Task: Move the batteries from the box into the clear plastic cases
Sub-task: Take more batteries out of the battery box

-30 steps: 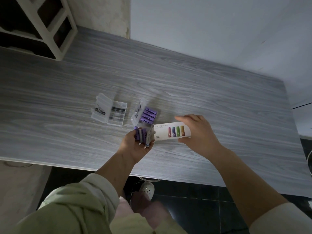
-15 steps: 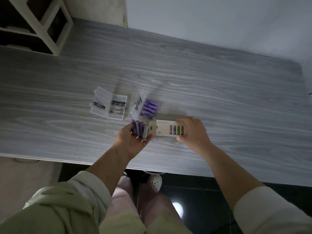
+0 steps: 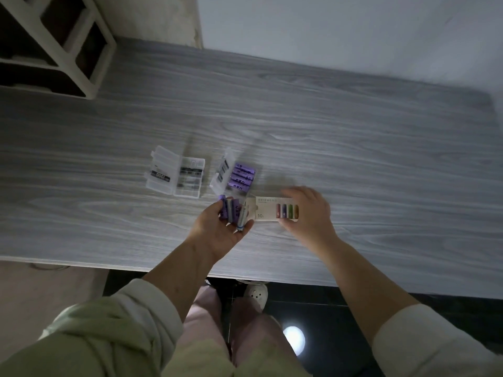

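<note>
Counting 2 clear cases [image 3: 175,175], 1 box [image 3: 275,209], approx 4 batteries [image 3: 231,210] in left hand [image 3: 220,229].

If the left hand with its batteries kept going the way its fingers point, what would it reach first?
Probably the open clear case already holding purple batteries, which lies just beyond the left hand and its held batteries. Height above the table is unclear.

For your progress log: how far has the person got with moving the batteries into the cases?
Done: the right case lies open with purple batteries in it. In hand: the left hand holds several loose batteries; the right hand holds the box on the table. Left: those go into a case; the left case shows no purple ones.
</note>
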The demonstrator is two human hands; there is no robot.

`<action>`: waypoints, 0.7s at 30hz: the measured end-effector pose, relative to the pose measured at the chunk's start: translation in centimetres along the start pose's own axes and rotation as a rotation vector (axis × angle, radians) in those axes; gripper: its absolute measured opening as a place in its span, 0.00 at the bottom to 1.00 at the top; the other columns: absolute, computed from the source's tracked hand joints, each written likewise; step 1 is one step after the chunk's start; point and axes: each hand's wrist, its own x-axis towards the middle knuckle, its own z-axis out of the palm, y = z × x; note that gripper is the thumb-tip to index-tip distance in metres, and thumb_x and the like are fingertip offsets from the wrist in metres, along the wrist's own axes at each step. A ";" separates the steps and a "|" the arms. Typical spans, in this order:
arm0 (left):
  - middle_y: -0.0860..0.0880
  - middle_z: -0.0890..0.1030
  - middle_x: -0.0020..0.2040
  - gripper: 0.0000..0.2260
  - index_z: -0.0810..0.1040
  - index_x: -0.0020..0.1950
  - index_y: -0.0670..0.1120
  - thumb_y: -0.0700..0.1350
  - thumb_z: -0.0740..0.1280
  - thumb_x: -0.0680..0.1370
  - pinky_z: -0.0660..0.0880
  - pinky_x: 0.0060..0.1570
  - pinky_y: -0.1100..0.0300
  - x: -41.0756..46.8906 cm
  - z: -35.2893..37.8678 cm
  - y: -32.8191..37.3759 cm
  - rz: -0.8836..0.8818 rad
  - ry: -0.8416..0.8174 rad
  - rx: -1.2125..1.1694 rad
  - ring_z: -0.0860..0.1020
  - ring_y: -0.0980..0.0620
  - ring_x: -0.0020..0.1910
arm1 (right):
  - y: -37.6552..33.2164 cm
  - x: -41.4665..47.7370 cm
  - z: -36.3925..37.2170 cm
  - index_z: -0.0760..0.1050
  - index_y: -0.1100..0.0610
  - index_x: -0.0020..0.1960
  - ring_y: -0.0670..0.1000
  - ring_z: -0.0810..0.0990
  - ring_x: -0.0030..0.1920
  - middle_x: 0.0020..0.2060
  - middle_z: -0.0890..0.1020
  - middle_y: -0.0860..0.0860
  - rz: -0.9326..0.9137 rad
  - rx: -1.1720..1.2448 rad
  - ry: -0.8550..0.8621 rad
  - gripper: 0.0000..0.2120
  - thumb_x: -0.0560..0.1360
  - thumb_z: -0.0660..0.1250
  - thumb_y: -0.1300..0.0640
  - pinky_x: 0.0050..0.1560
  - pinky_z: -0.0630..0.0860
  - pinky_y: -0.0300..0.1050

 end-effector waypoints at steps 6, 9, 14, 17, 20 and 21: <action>0.41 0.78 0.44 0.08 0.75 0.49 0.39 0.43 0.61 0.81 0.77 0.47 0.46 -1.5 1.0 0.7 0.042 -0.082 0.079 0.78 0.44 0.45 | -5.6 -0.7 -0.7 0.78 0.53 0.53 0.41 0.75 0.38 0.38 0.79 0.45 0.120 0.479 -0.001 0.09 0.75 0.67 0.50 0.39 0.69 0.35; 0.42 0.78 0.44 0.06 0.74 0.53 0.40 0.41 0.61 0.81 0.78 0.50 0.47 -2.7 1.2 2.0 0.082 -0.151 0.115 0.78 0.45 0.44 | -7.8 -0.6 -0.8 0.79 0.52 0.48 0.49 0.80 0.36 0.36 0.82 0.51 0.245 0.680 -0.066 0.11 0.73 0.69 0.45 0.39 0.75 0.44; 0.41 0.81 0.47 0.08 0.76 0.56 0.40 0.36 0.58 0.81 0.80 0.47 0.48 -4.2 0.6 4.4 0.135 -0.223 0.104 0.80 0.46 0.44 | -11.0 0.2 -1.6 0.80 0.58 0.43 0.50 0.75 0.33 0.33 0.80 0.54 0.264 0.946 -0.149 0.06 0.73 0.72 0.55 0.30 0.71 0.41; 0.42 0.80 0.51 0.13 0.75 0.60 0.40 0.33 0.56 0.81 0.81 0.43 0.48 -4.4 -0.3 5.7 0.177 -0.234 0.055 0.79 0.45 0.51 | -12.9 1.0 -1.8 0.81 0.60 0.46 0.49 0.74 0.35 0.35 0.80 0.53 0.263 0.990 -0.191 0.05 0.73 0.71 0.59 0.30 0.69 0.41; 0.39 0.78 0.57 0.14 0.73 0.62 0.39 0.31 0.55 0.80 0.82 0.41 0.50 -4.8 -1.4 7.1 0.226 -0.237 0.051 0.77 0.42 0.58 | -14.8 1.8 -1.6 0.81 0.58 0.49 0.48 0.78 0.39 0.39 0.82 0.51 0.281 0.954 -0.248 0.08 0.73 0.71 0.56 0.34 0.71 0.41; 0.39 0.78 0.57 0.13 0.74 0.60 0.39 0.31 0.56 0.80 0.82 0.42 0.50 -5.0 -1.6 7.4 0.242 -0.237 0.065 0.77 0.41 0.58 | -15.3 1.9 -1.5 0.81 0.58 0.50 0.47 0.78 0.40 0.40 0.83 0.51 0.288 0.942 -0.259 0.08 0.73 0.71 0.54 0.35 0.71 0.41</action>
